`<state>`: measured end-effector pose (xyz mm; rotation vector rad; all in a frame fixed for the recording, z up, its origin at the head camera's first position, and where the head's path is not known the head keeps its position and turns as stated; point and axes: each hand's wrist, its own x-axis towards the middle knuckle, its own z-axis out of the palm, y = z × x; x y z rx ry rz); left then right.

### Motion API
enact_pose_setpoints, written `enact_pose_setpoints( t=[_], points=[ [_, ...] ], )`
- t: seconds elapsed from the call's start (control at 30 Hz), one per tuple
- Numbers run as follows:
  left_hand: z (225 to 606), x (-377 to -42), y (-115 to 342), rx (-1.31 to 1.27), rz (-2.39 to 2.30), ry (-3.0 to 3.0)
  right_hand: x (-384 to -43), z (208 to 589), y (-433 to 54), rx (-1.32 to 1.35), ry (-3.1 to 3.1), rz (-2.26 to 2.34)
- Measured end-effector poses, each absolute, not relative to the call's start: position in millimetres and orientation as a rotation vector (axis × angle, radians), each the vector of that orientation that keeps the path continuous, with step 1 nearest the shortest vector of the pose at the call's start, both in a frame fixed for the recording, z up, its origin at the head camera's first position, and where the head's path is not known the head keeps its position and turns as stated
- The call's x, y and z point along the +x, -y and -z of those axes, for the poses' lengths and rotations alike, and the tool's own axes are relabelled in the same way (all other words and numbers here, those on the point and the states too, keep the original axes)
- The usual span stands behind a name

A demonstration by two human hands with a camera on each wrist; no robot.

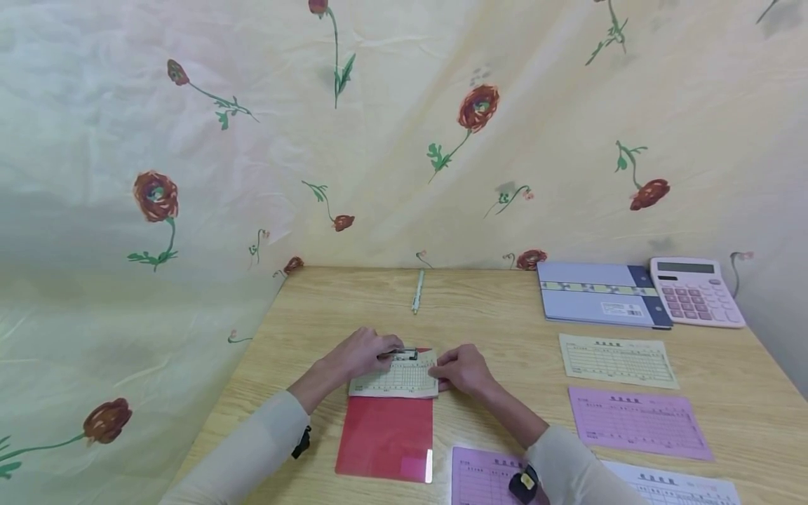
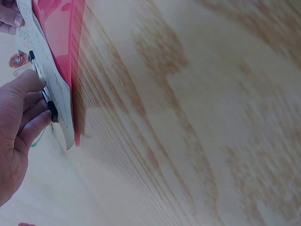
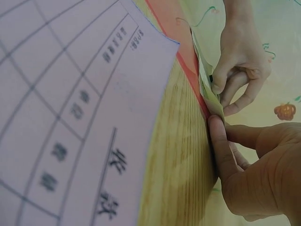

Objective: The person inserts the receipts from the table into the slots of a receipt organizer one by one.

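A red clipboard [image 1: 386, 438] lies on the table with its clip [image 1: 405, 354] at the far end. Cream printed forms [image 1: 394, 379] cover its upper part under the clip. My left hand [image 1: 362, 353] grips the clip from the left, thumb and fingers on its black-ended bar in the left wrist view. At the right edge of the forms, my right hand [image 1: 466, 369] pinches the paper between thumb and fingers. The right wrist view shows this thumb and fingertips right at the paper's edge, beside the clipboard.
A pen [image 1: 418, 292] lies at the back. At the far right are a blue folder [image 1: 587, 301] and a calculator [image 1: 697, 294]. Loose forms in cream [image 1: 618, 360], purple [image 1: 640, 422] and white [image 1: 682, 485] lie right; another purple form [image 1: 480, 477] lies under my right forearm.
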<state>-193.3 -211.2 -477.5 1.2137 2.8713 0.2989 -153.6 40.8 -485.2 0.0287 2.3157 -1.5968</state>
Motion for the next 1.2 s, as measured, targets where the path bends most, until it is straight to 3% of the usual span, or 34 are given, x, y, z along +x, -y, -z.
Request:
enact_pose_setpoints(
  t=[0.67, 1.2],
  points=[
    [478.5, -192.4, 211.4, 1.234, -0.319, -2.893, -153.6, 484.2, -40.3, 0.065, -2.246, 1.708],
    [480.0, -191.4, 210.1, 1.224, -0.33, -2.894, -155.7, 474.7, -53.2, -0.245, -2.682, 1.287]
  ],
)
